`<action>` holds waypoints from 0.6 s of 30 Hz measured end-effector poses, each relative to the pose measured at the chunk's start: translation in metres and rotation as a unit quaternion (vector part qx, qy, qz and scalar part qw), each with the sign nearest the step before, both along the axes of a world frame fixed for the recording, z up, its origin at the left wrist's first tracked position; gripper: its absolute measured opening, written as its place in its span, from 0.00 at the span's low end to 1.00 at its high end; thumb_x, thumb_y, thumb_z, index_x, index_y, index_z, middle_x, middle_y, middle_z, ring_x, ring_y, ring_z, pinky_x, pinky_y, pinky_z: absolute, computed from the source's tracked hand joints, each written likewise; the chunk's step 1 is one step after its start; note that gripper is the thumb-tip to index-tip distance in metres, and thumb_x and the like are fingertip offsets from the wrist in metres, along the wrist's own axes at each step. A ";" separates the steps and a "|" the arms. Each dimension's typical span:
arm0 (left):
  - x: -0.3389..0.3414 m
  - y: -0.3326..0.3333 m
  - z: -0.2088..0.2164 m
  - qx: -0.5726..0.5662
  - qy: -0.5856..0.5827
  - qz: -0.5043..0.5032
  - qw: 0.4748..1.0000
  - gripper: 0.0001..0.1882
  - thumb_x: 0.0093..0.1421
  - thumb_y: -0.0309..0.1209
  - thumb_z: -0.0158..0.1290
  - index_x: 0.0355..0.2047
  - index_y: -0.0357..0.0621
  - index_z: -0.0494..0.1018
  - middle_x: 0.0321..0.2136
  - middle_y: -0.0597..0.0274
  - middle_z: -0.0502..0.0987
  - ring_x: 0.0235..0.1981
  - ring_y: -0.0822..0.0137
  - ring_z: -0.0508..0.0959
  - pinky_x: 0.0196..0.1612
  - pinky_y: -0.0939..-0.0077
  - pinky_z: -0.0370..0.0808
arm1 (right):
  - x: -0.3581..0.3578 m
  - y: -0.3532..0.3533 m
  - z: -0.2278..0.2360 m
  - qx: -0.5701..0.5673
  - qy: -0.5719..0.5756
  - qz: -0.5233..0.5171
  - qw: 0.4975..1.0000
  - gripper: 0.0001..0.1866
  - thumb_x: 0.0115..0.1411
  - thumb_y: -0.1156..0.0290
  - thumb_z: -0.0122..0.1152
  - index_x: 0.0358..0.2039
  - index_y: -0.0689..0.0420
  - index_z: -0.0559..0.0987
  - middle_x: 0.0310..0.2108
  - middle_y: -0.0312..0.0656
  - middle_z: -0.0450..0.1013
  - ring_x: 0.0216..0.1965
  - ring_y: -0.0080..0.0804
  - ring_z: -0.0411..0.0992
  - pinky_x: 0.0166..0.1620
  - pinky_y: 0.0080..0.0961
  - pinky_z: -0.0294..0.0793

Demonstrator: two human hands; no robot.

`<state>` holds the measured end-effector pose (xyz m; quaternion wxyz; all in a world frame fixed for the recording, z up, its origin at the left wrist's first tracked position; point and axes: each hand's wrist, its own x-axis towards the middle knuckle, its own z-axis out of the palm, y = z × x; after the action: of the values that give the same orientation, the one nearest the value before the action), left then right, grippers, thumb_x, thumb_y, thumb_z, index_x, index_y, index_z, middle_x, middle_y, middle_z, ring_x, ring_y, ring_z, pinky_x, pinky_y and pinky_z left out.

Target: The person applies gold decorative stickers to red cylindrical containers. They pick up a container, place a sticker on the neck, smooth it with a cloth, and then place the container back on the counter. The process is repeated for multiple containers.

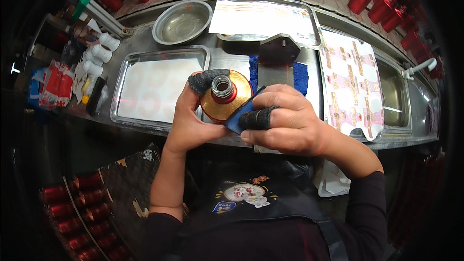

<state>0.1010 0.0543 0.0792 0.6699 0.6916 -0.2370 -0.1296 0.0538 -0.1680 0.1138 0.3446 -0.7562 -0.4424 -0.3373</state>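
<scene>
Assembly held over the near edge of the steel counter: the left hand has its fingers clamped around a gold-shouldered bottle, threaded neck upward; the right hand has its fingers clamped on a flat blue pad, touching the bottle's near right side. A rectangular tray lies left, a round basin far left, a printed decal sheet right.

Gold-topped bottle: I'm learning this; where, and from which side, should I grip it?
Probably grip the bottle around its round side, from the left, like the left hand: its neck faces the camera, and the right hand holds a blue piece over its right.
</scene>
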 end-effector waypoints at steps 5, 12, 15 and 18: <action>0.017 0.006 0.011 -0.012 0.045 -0.074 0.996 0.44 0.35 0.25 0.75 0.55 0.42 0.70 0.49 0.64 0.76 0.52 0.70 0.75 0.59 0.71 0.70 | 0.024 -0.010 0.002 -0.018 -0.006 0.067 0.998 0.06 0.48 0.75 0.67 0.28 0.55 0.80 0.27 0.36 0.68 0.39 0.40 0.76 0.35 0.34 0.75; 0.025 0.006 0.014 -0.031 0.053 -0.106 0.992 0.44 0.35 0.24 0.76 0.55 0.43 0.70 0.50 0.64 0.76 0.53 0.70 0.75 0.59 0.71 0.70 | 0.038 -0.020 0.011 -0.020 0.028 0.118 0.992 0.06 0.48 0.76 0.67 0.27 0.57 0.80 0.26 0.38 0.68 0.37 0.43 0.76 0.33 0.33 0.76; 0.029 0.006 0.014 -0.033 0.030 -0.124 0.991 0.44 0.35 0.24 0.76 0.56 0.43 0.70 0.51 0.63 0.76 0.53 0.69 0.75 0.59 0.71 0.70 | 0.042 -0.021 0.013 -0.019 0.054 0.118 0.991 0.05 0.48 0.76 0.68 0.27 0.58 0.79 0.26 0.39 0.68 0.37 0.43 0.76 0.33 0.33 0.75; 0.035 0.008 0.013 -0.030 0.022 -0.150 0.988 0.44 0.35 0.24 0.76 0.56 0.42 0.70 0.51 0.62 0.76 0.53 0.69 0.75 0.59 0.70 0.71 | 0.043 -0.021 0.012 -0.023 0.050 0.137 0.989 0.05 0.48 0.76 0.68 0.26 0.59 0.79 0.26 0.39 0.67 0.35 0.42 0.76 0.32 0.33 0.75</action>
<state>0.1362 0.0627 0.0919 0.6681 0.6248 -0.3272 -0.2370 0.0972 -0.1887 0.1260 0.3915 -0.7117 -0.5322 -0.2385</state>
